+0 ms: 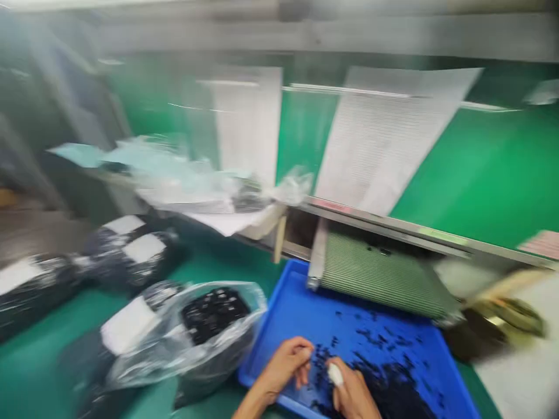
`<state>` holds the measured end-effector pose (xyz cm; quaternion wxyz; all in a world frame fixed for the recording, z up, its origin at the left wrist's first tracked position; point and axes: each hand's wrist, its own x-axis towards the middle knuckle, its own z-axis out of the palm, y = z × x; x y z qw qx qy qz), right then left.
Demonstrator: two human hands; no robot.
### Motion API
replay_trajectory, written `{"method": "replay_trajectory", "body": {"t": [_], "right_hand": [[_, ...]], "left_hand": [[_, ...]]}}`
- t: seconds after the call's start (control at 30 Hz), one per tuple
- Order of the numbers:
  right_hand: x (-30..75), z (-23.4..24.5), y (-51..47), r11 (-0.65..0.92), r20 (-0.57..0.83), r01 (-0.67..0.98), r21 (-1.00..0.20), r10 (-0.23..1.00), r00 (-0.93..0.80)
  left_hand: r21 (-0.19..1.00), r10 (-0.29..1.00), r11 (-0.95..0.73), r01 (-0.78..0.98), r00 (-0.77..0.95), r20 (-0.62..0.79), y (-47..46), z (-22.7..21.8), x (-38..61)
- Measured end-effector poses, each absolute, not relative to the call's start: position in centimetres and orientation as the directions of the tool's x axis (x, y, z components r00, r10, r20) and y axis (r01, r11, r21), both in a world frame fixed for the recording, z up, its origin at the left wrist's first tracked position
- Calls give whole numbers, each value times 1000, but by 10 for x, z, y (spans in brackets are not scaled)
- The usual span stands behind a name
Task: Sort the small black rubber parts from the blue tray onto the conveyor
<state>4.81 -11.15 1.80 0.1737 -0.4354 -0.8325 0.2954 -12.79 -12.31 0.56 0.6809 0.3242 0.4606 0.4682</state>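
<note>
A blue tray (271, 326) holds a dark pile of small black parts (395, 384), with loose ones scattered about. Over its left side my left hand (286, 366) hovers with its fingers curled in, thumb close to the forefinger. What they hold, if anything, is too blurred to tell. My right hand (353, 390) is closed beside the pile, a white covering on one digit; its grip is hidden. Left of the tray stands an open clear plastic bag (257, 305) filled with black parts (213, 314).
A green ribbed conveyor belt (379, 273) slopes down over the tray's far edge. Filled dark bags with white labels (144, 247) lie on the green table (187, 267) at left. Papers (393, 134) hang behind. A tape roll (519, 317) sits at right.
</note>
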Motion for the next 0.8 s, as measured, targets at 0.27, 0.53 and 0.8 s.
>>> {"method": "replay_trajectory", "body": {"t": [0.27, 0.53, 0.8], "right_hand": [[154, 83, 37, 342, 324, 837, -427, 922, -211], [185, 119, 191, 177, 333, 929, -324, 941, -63], [167, 101, 234, 119, 302, 929, -351, 953, -8]], "left_hand": [[805, 947, 322, -497, 169, -274, -29, 16, -94], [816, 949, 310, -488, 103, -299, 13, -8, -72], [820, 948, 304, -486, 67, -311, 15, -20, -79]]}}
